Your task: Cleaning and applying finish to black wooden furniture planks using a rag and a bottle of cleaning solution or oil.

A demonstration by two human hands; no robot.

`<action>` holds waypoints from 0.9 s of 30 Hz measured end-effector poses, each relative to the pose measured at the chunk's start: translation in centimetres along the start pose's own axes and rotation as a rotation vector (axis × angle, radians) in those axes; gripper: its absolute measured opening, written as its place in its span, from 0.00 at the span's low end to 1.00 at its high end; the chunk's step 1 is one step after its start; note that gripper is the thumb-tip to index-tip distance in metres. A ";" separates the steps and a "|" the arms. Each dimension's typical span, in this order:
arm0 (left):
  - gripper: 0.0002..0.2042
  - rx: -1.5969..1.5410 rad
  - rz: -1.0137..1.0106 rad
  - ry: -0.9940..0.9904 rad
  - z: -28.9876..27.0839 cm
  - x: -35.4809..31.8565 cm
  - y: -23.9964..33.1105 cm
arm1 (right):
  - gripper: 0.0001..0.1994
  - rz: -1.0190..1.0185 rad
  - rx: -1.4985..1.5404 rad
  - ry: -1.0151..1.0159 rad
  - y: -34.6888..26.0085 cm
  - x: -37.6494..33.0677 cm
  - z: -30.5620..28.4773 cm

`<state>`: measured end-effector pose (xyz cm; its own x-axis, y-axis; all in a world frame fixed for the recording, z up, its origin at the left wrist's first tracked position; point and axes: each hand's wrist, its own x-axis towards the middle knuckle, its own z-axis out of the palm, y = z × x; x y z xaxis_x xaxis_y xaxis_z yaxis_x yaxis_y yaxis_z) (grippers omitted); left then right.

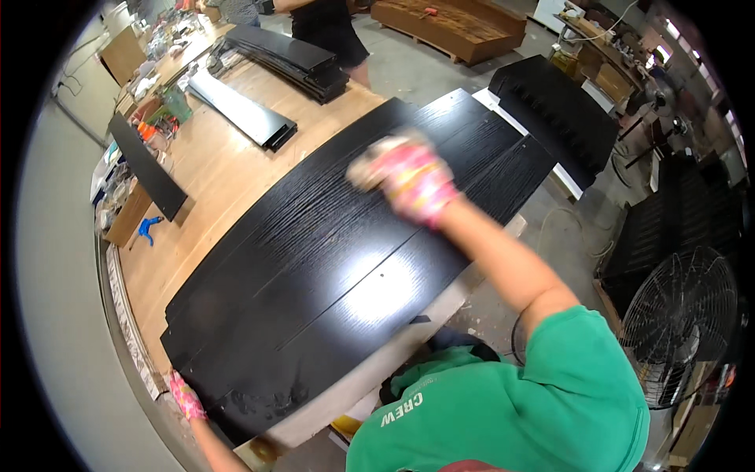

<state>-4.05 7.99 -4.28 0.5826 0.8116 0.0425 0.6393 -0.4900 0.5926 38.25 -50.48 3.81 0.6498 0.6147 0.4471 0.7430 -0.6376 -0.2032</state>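
A large black wood-grained panel (259, 259) with curved long sides lies across the workbench in front of me. My right hand (417, 177), in a pink patterned glove, is over its far middle part. It is closed on a pale rag (364, 171), which lies against the panel's surface; motion blurs both. At the near left end, my left hand (187, 396), in a matching glove, grips the panel's edge, with its fingers partly hidden. Wet-looking smudges (263, 400) mark the panel near that hand. Light reflects strongly from its middle.
Black boards (287, 55) are stacked on the wooden bench (228, 169), beside shorter boards (240, 110). A narrow black board (148, 165) and a blue tool (147, 228) lie left. Another black panel (550, 110) is beyond the right end. A floor fan (680, 315) stands right; another person (326, 35) stands behind.
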 end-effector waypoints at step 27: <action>0.25 -0.073 0.017 -0.039 0.7 0.1 1.6 | 0.12 -0.218 0.056 0.167 -5.4 -1.1 1.2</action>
<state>-2.64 7.09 -3.90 0.6131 0.7897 0.0220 0.5918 -0.4776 0.6494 33.67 -47.15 3.38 0.4418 0.6464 0.6220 0.8730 -0.4693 -0.1324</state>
